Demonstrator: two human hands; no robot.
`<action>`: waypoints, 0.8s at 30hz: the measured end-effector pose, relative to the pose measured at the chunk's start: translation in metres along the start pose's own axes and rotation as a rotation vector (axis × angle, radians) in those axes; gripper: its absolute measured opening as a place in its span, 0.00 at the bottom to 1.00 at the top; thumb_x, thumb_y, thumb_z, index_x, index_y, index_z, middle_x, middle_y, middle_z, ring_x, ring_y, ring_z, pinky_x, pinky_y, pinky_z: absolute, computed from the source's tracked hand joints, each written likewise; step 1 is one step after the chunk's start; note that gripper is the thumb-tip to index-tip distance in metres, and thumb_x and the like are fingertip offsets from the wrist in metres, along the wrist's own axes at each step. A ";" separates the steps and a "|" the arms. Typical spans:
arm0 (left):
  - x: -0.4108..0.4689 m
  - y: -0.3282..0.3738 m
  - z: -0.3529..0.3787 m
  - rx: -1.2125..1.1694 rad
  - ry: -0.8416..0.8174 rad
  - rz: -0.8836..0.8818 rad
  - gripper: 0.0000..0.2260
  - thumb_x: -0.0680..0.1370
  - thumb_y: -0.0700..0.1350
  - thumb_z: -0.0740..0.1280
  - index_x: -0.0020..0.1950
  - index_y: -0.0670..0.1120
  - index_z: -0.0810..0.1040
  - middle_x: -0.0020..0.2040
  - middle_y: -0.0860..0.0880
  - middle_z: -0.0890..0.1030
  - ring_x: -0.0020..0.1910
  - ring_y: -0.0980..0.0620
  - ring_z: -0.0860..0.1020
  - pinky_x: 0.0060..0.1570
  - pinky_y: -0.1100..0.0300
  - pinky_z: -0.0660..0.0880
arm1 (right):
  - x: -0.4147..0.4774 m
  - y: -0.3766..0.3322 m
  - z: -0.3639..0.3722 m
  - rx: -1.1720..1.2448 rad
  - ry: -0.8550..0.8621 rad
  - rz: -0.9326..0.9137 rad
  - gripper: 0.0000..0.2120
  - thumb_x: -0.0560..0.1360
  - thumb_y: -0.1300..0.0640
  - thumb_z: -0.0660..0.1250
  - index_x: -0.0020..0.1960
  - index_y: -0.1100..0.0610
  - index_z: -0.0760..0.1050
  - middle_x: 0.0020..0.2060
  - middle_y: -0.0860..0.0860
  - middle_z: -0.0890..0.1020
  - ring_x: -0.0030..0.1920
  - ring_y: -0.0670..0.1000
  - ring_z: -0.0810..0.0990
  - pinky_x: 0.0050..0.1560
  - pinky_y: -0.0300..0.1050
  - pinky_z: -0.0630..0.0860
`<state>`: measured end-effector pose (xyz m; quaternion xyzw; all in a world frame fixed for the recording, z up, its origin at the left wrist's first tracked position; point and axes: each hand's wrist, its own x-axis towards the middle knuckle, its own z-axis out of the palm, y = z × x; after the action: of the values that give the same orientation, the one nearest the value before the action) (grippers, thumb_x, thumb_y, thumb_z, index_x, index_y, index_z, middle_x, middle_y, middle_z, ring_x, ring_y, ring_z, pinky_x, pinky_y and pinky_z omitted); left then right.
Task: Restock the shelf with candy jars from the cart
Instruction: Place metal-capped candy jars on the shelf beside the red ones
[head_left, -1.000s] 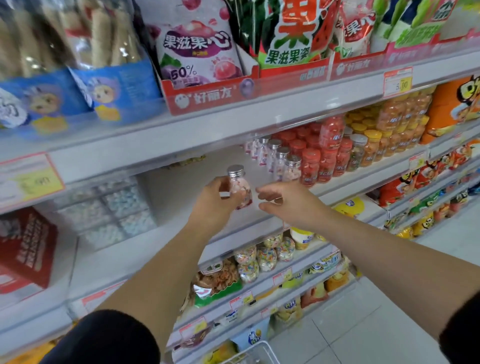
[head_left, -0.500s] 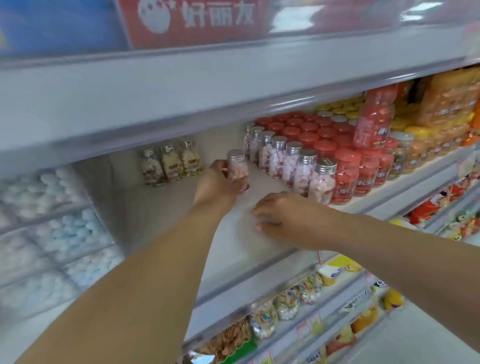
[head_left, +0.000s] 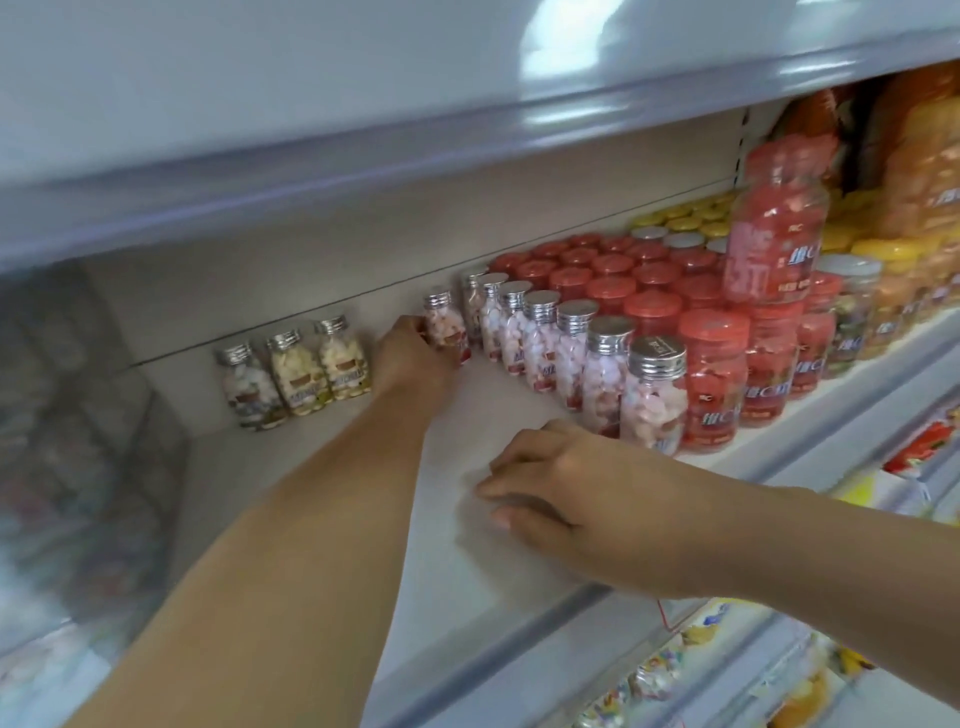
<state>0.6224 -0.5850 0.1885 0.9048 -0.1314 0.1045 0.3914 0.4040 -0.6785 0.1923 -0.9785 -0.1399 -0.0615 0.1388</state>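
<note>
On the shelf (head_left: 483, 410), my left hand (head_left: 410, 356) grips a candy jar (head_left: 444, 328).
My right hand (head_left: 561, 483) rests on the shelf, fingers loose, holding nothing.

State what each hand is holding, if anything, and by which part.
The left hand grips a pink candy jar round its body, below the silver cap. The right hand holds nothing; it rests on the shelf.

A shop is shown. Its shelf (head_left: 498, 405) is stocked with rows of identical candy jars (head_left: 540, 348) and red-lidded jars (head_left: 714, 364).
</note>
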 end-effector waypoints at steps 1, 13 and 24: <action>0.003 0.000 0.002 0.020 0.004 -0.001 0.18 0.75 0.48 0.73 0.64 0.45 0.77 0.56 0.46 0.83 0.56 0.45 0.80 0.49 0.59 0.75 | 0.000 0.000 0.000 0.000 0.001 -0.003 0.17 0.82 0.46 0.54 0.64 0.49 0.76 0.62 0.46 0.74 0.61 0.48 0.69 0.62 0.43 0.66; 0.018 0.000 0.011 0.008 0.048 -0.040 0.20 0.76 0.46 0.73 0.66 0.44 0.73 0.59 0.44 0.81 0.57 0.43 0.79 0.52 0.54 0.76 | -0.001 0.000 0.003 0.021 0.034 -0.024 0.18 0.82 0.45 0.56 0.68 0.48 0.75 0.62 0.48 0.74 0.62 0.50 0.68 0.62 0.52 0.71; -0.012 0.015 -0.012 -0.020 -0.053 -0.089 0.25 0.77 0.45 0.72 0.71 0.44 0.68 0.61 0.44 0.79 0.57 0.43 0.79 0.53 0.53 0.78 | 0.001 0.001 0.007 0.027 0.021 -0.004 0.19 0.83 0.45 0.54 0.66 0.49 0.76 0.64 0.46 0.74 0.63 0.49 0.70 0.64 0.51 0.70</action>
<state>0.6053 -0.5843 0.2035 0.9082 -0.1022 0.0618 0.4010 0.4054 -0.6775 0.1853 -0.9756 -0.1410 -0.0702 0.1531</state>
